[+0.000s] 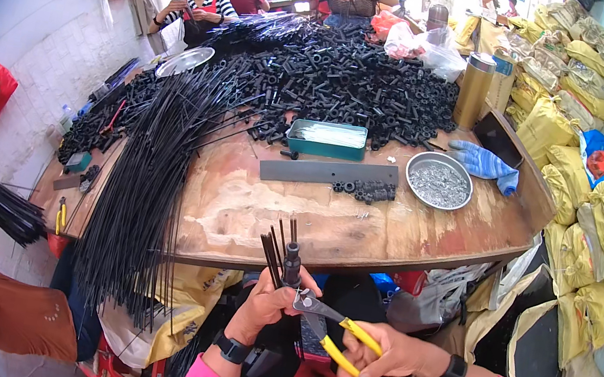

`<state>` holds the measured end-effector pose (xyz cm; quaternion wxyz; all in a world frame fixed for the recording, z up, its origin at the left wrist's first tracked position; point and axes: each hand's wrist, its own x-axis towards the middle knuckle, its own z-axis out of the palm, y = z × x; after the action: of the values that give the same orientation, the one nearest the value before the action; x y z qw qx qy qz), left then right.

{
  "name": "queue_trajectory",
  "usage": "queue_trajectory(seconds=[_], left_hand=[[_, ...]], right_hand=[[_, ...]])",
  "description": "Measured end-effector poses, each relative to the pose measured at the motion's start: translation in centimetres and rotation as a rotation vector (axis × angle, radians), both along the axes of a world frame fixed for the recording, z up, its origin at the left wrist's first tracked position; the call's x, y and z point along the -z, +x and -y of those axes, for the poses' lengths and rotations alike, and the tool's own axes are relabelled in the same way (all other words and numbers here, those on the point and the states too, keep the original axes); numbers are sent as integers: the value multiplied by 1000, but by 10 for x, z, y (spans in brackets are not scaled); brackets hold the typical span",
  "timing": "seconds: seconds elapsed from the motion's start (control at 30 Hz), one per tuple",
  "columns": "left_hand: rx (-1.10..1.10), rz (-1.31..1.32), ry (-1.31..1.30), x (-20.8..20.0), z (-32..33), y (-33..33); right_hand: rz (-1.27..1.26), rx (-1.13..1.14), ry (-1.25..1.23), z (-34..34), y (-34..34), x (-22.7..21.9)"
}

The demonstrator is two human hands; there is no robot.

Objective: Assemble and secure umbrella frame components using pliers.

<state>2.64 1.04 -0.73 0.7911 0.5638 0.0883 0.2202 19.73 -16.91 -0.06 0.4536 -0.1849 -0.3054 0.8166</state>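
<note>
My left hand (264,311) is closed around a few thin dark rods (271,255) and a short black plastic tube (292,265), held upright just off the table's near edge. In my right hand (402,355) is a pair of pliers with yellow handles (363,337). The handles are spread apart, and the metal jaws reach to my left fingers at the base of the tube. Whether the jaws grip anything is too small to tell. A long bundle of black rods (146,162) hangs over the table edge to the left.
On the wooden table (280,225) lie a flat metal bar (305,171), a teal box of thin pale sticks (324,150), a bowl of small metal pieces (439,181), a blue glove (485,167), a gold flask (473,89) and heaped black tubes (352,77). Yellow sacks (576,171) are stacked right. Several people sit around.
</note>
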Motion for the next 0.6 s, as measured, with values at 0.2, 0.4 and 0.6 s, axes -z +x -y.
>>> queue_trajectory(seconds=[0.2, 0.4, 0.6], left_hand=[[-102, -16, 15, 1, 9, 0], [-157, -65, 94, 8, 9, 4], [-42, 15, 31, 7, 4, -8]], right_hand=[[1585, 540, 486, -5, 21, -23], [1828, 520, 526, -6, 7, -1], [673, 126, 134, 3, -2, -2]])
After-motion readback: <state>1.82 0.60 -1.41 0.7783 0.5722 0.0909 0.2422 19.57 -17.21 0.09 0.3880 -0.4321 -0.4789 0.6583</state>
